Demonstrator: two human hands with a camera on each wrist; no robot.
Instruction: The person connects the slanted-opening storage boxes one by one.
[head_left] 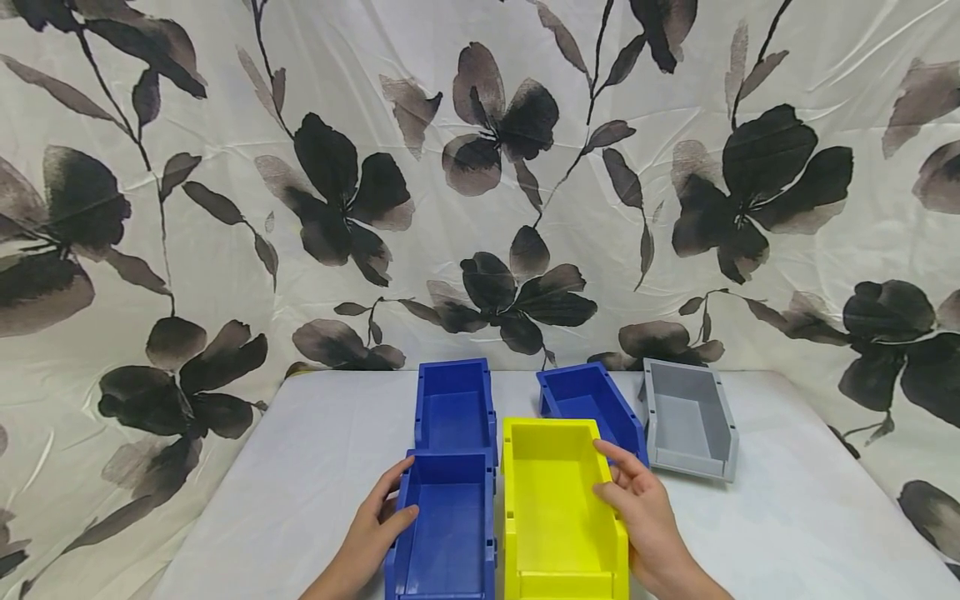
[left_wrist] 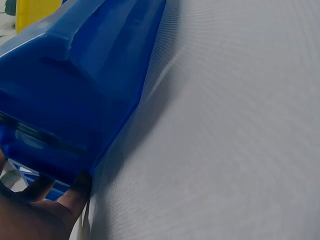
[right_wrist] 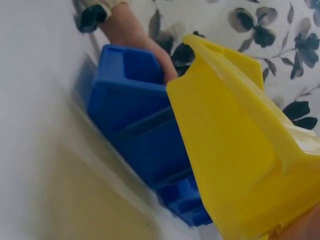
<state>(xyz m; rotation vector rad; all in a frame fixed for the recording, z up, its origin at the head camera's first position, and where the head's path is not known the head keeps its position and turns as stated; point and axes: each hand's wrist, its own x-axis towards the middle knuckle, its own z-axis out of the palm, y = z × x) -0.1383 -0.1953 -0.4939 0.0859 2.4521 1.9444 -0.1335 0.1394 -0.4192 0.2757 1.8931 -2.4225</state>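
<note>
My left hand [head_left: 369, 523] grips the left wall of the near blue bin [head_left: 447, 525], its thumb over the rim. In the left wrist view, the fingertips are at a lower corner of this blue bin [left_wrist: 100, 65]. Beside it on the right is a yellow bin [head_left: 561, 492], with my right hand [head_left: 647, 512] pinching its right wall, thumb inside. In the right wrist view the yellow bin [right_wrist: 230, 130] is tilted and overlaps the blue bin [right_wrist: 135, 115]. Most of the right hand is hidden there.
Another blue bin [head_left: 453, 408] stands directly behind the near one. Farther right are an angled blue bin [head_left: 592, 400] and a grey bin [head_left: 688, 417]. All are on a table with a white cloth [head_left: 300, 467], before a floral curtain [head_left: 420, 208].
</note>
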